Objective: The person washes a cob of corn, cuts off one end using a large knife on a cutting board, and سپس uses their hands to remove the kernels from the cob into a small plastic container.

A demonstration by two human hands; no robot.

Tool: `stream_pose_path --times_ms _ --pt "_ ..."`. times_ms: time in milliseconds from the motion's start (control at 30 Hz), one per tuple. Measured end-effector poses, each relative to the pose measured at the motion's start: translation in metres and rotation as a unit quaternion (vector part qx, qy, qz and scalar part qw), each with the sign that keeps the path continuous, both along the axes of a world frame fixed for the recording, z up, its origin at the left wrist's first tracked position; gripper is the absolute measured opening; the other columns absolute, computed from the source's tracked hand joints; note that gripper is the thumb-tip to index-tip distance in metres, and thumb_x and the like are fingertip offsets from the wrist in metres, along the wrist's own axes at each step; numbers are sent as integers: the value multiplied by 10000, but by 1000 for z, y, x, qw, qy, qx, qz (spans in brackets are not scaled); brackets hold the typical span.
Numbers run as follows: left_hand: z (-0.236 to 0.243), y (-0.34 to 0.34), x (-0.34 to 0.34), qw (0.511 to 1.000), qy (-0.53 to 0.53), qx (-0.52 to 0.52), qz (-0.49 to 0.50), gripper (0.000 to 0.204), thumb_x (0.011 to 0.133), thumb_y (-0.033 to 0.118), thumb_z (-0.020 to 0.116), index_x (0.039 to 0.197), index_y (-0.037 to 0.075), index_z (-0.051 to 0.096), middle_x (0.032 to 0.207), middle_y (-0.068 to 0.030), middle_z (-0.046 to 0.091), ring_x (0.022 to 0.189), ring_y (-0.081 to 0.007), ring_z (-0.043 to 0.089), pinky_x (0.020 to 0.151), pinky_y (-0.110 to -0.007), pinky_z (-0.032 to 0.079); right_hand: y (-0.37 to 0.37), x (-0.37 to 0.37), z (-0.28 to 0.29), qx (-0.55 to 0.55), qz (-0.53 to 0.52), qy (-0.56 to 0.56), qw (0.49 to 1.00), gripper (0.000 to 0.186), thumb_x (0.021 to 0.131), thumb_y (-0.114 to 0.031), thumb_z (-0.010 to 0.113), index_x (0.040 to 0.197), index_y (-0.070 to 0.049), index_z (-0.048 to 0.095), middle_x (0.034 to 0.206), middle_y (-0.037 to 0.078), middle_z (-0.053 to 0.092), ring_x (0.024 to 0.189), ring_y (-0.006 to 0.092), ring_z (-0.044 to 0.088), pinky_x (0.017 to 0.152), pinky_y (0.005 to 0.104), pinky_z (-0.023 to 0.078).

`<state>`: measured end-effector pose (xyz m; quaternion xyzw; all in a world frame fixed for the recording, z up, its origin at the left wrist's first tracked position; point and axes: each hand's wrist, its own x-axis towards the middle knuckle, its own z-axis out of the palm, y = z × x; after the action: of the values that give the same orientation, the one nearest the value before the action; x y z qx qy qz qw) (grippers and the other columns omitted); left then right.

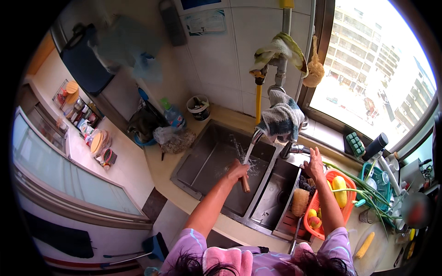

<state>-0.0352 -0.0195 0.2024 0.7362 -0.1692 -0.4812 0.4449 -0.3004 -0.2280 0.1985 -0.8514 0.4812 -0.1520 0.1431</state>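
My left hand (pixel 237 170) is over the large sink basin, closed around a tool with a brown wooden handle (pixel 246 185). The handle's end sticks out below my fist; the tool's other end is hard to make out in the splash. Water runs from the faucet spout (pixel 256 135) in a white stream down to this hand. My right hand (pixel 314 164) is beside the faucet lever (pixel 301 149), its fingers stretched out and nothing in its grasp. Whether it touches the lever I cannot tell. A grey and white cloth (pixel 282 117) drapes over the faucet pipe.
Under my right forearm sits an orange basket (pixel 348 210) with yellow vegetables and fruit. A narrow basin (pixel 275 195) and a tan sponge (pixel 300 202) lie left of it. Corn (pixel 365 245) rests at the right. A bottle (pixel 174 116) and black-and-white tub (pixel 199 108) stand behind the sink.
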Motion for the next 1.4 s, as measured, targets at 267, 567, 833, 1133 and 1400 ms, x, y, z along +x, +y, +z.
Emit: stream_pose_path --times_ms 267,567,833,1133,1400 --pt "29 58 -28 773 -586 52 -238 431 880 67 460 1311 88 479 924 -252 618 803 -383 635 696 -467 504 -26 21 -17 131 -41 -140 981 594 746 -185 635 1260 65 476 1206 283 549 1141 379 529 993 405 402" --pt "78 128 -23 766 -585 50 -262 407 830 38 526 1235 74 549 810 -243 629 794 -380 648 679 -458 514 10 19 -4 90 -20 -117 989 684 704 -260 678 1283 43 477 1230 263 534 1146 370 520 992 398 402" --pt "50 132 -34 991 -88 -95 30 288 944 283 542 836 16 522 641 -18 524 578 -123 525 552 -280 455 197 55 82 353 327 -212 851 631 834 -274 680 1324 30 425 1161 222 604 1021 260 618 858 343 504" --pt "65 179 -77 944 -145 -285 -76 290 961 227 548 1150 14 601 868 15 605 767 -52 526 687 -195 440 293 52 69 322 227 -289 873 262 811 -139 601 1010 -13 487 774 102 590 568 268 544 526 380 456" --pt "52 263 9 807 -565 -171 -11 473 781 113 630 1238 26 539 1309 -169 513 1186 -304 494 999 -473 365 357 -30 16 125 147 -285 939 406 790 -117 574 1181 -101 465 866 189 633 714 378 622 620 486 486"
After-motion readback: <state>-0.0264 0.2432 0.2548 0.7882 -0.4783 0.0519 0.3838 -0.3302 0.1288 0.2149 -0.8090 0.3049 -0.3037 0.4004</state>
